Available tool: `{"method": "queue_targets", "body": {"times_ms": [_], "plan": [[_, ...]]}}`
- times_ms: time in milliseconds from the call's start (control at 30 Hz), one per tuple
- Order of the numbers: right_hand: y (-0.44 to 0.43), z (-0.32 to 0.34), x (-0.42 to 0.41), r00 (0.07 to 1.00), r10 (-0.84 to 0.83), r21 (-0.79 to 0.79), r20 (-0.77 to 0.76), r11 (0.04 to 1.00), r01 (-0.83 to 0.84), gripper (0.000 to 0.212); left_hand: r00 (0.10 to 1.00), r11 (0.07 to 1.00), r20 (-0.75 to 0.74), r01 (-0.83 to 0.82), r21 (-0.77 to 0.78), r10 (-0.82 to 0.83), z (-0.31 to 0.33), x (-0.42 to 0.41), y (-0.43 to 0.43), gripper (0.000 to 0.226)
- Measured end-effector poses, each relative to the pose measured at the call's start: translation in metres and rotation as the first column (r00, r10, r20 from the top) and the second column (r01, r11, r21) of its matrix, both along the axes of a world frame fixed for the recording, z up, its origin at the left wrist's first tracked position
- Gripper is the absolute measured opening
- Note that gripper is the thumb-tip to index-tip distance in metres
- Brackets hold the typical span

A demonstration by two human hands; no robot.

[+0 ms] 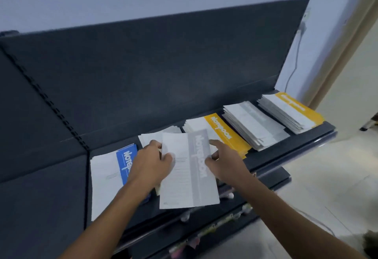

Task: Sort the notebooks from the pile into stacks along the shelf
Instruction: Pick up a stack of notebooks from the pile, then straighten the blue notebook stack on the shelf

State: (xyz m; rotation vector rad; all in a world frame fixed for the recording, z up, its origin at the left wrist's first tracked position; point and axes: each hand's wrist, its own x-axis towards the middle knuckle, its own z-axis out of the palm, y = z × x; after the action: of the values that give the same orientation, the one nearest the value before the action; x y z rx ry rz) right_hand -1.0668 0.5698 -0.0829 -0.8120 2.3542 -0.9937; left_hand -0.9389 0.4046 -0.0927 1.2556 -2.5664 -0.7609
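A white notebook with a grey title band (190,172) is lifted over the dark shelf (290,148). My left hand (152,163) grips its left edge with fingers curled over the cover. My right hand (224,161) holds its right edge, thumb under, index finger stretched along the top. Beneath it lies the loose pile of white notebooks (155,135). Left of my hands a blue-banded notebook stack (110,174) rests on the shelf. To the right stand a yellow-banded stack (225,133), a grey-white stack (253,123) and a second yellow-banded stack (290,109).
The shelf's dark back panel (155,70) rises behind the stacks. Lower shelves (204,232) hold small colourful items. A cable (294,62) hangs down the wall at the right, and pale floor (327,187) lies beyond the shelf end.
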Motion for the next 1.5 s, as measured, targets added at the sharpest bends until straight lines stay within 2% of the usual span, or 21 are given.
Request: {"method": "queue_targets", "body": {"times_ms": [100,233,433,567,700,967,1200,1367,1500], "plan": [[-0.029,0.0,-0.017,0.998,0.064,0.01,-0.018,0.998,-0.064,0.056,0.996,0.996,-0.039,-0.086,-0.012,0.086,-0.002,-0.006,-0.018,0.023],[-0.063,0.002,-0.033,0.986,0.152,0.057,-0.07,0.987,-0.148,0.038,0.984,0.985,-0.057,-0.168,-0.027,0.166,-0.009,-0.006,-0.034,0.019],[-0.096,-0.006,-0.037,0.952,0.287,0.173,-0.106,0.948,-0.267,0.047,0.96,0.96,-0.059,-0.276,-0.041,0.274,-0.018,-0.005,-0.039,0.009],[-0.107,-0.013,-0.04,0.896,0.413,0.303,-0.163,0.885,-0.353,0.046,0.954,0.952,-0.016,-0.298,-0.068,0.298,-0.024,-0.008,-0.038,0.012],[-0.104,-0.019,-0.041,0.851,0.484,0.351,-0.204,0.847,-0.398,0.037,0.951,0.95,0.025,-0.306,-0.056,0.308,-0.029,-0.011,-0.028,0.025],[-0.102,-0.019,-0.055,0.832,0.522,0.305,-0.188,0.836,-0.456,0.03,0.925,0.925,0.005,-0.379,-0.03,0.379,-0.034,-0.009,-0.022,0.03],[-0.108,-0.007,-0.06,0.759,0.574,0.298,-0.308,0.816,-0.496,0.027,0.895,0.895,-0.049,-0.446,-0.027,0.444,-0.034,0.011,-0.027,0.035],[-0.124,0.003,-0.036,0.727,0.586,0.27,-0.357,0.81,-0.521,0.031,0.883,0.883,-0.067,-0.468,-0.049,0.464,-0.033,0.038,-0.044,0.023],[-0.147,0.005,-0.001,0.717,0.603,0.223,-0.349,0.797,-0.562,0.035,0.884,0.882,-0.006,-0.467,-0.068,0.468,-0.037,0.071,-0.07,0.033]]}}
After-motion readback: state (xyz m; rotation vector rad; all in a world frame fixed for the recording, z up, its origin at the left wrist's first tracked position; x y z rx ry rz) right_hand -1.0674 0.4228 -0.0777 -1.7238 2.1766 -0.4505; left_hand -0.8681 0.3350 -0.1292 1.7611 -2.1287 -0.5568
